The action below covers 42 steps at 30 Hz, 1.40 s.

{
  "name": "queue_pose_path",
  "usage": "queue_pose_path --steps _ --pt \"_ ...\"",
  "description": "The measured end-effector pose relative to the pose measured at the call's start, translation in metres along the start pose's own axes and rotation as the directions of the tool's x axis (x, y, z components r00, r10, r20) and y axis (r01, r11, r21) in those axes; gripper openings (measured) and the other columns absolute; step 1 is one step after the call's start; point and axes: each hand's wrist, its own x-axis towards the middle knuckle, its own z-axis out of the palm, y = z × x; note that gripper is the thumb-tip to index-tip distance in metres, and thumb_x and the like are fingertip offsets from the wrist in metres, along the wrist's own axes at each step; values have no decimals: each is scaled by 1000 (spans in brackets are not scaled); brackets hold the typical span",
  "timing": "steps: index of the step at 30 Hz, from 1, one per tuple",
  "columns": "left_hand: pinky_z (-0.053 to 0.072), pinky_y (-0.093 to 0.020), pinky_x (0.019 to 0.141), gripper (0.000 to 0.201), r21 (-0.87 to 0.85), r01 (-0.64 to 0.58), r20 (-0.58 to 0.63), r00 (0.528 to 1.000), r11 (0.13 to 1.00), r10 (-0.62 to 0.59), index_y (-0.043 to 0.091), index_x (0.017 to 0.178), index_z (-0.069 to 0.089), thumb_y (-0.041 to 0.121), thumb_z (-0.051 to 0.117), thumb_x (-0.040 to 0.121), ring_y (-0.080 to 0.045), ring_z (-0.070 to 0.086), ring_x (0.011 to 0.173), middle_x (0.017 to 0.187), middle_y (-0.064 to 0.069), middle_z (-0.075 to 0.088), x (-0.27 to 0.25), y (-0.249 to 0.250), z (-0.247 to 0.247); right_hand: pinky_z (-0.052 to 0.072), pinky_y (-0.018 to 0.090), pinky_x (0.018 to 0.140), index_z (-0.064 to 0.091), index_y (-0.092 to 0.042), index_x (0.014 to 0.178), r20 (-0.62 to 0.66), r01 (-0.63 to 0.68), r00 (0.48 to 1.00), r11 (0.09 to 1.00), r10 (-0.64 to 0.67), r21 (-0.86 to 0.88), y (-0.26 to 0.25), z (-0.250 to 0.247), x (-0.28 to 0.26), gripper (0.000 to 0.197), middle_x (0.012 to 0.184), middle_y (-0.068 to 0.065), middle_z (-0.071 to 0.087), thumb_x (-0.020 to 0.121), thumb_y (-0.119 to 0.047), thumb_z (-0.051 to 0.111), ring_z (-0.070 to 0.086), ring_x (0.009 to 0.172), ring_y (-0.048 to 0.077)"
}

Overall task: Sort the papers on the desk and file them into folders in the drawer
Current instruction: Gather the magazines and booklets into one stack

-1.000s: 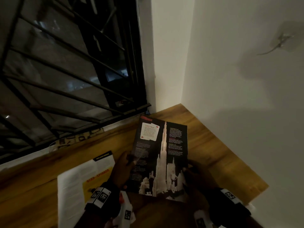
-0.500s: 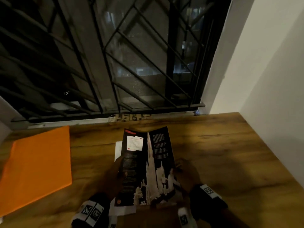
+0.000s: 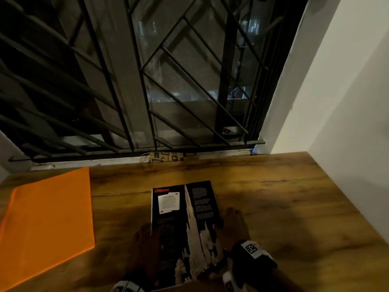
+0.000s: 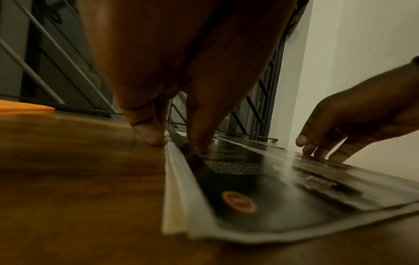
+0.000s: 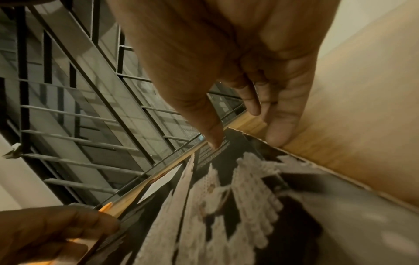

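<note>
Flat between both hands' straight fingers (image 4: 149, 132): black brochure (image 3: 185, 224), pale tower print, white sheets beneath.

Brochure (image 3: 185, 224) is lying on the tabletop (image 3: 273, 207) centre-front, folder (image 3: 48, 216) lying well apart to its left, window grille (image 3: 147, 81) standing behind, wall (image 3: 347, 102) at right.

Black skyscraper brochure (image 3: 185, 224) lies flat on stacked papers; orange folder (image 3: 48, 220) leftward.

Brochure (image 3: 185, 224) now flat on desk (image 3: 273, 197)
</note>
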Motion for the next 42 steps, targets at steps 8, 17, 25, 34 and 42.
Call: queue_pose_path --steps 8,17,25,34,42 --pt "38 -46 109 77 -151 13 -57 998 988 -21 22 150 34 60 41 83 -29 46 131 145 -7 45 -7 18 -26 51 38 94 56 -14 129 60 67 996 997 -65 -32 -7 17 4 52 113 4 54 84 -39 64 57 116 34" --pt "42 -56 106 47 -704 116 69 993 701 -94 18 133 53 24 68 89 -30 52 129 138 -10 54 14 1 -14 49 41 95 55 -30 130 39 183 983 980 -181 -77 4 26 4 45 120 5 51 86 -30 58 54 115 35" --pt "52 -38 98 33 -883 208 260 963 421 70 10 134 47 6 46 101 -22 64 109 120 -4 66 10 25 -40 53 37 92 61 -35 116 -8 222 975 967 -223 125 7 19 4 32 118 -6 66 85 -44 56 62 109 17" --pt "53 -50 90 28 -924 -70 -71 997 375 11 19 123 60 8 50 99 -26 68 109 118 -7 70 3 68 -106 55 57 91 67 -9 109 35 2 996 408 -82 913 -4 -36 17 17 105 13 76 96 -16 61 72 98 33" --pt "58 -29 83 38 -940 -242 -245 969 241 16 17 135 51 12 54 98 -16 66 112 125 0 67 13 108 -133 57 33 76 59 -16 117 -339 390 921 401 -194 829 -14 -66 22 24 111 1 74 94 -10 64 71 99 19"
